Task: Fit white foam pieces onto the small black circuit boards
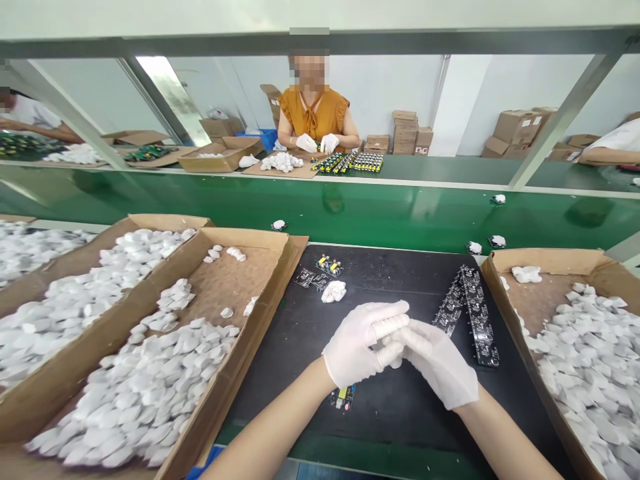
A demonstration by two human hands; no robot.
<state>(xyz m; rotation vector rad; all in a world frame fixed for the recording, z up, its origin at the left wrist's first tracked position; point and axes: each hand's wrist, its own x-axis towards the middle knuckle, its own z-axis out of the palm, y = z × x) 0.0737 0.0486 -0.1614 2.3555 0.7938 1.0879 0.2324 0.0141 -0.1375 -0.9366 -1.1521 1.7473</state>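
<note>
My left hand point(360, 343) and my right hand point(443, 363), both in white gloves, meet above the black mat point(400, 427). Their fingers are curled together around a small whitish thing that the gloves mostly hide. Below my left wrist, a small circuit board point(343, 399) with yellow parts shows in part. Ahead of that hand lie a crumpled white lump point(333, 291) and another board with yellow parts point(329, 265), beside small black boards point(313, 279) lying face down. To the right of my right hand rest a long strip of black circuit boards point(480, 320) and a second strip point(453, 300), partly covered.
Cardboard trays of white pieces stand left point(287, 267) and right point(560, 257). Beyond the mat runs a green conveyor belt point(370, 217) carrying several small boards with white lumps. Across it, a gloved co-worker point(314, 117) handles boards. A metal frame point(565, 120) spans above.
</note>
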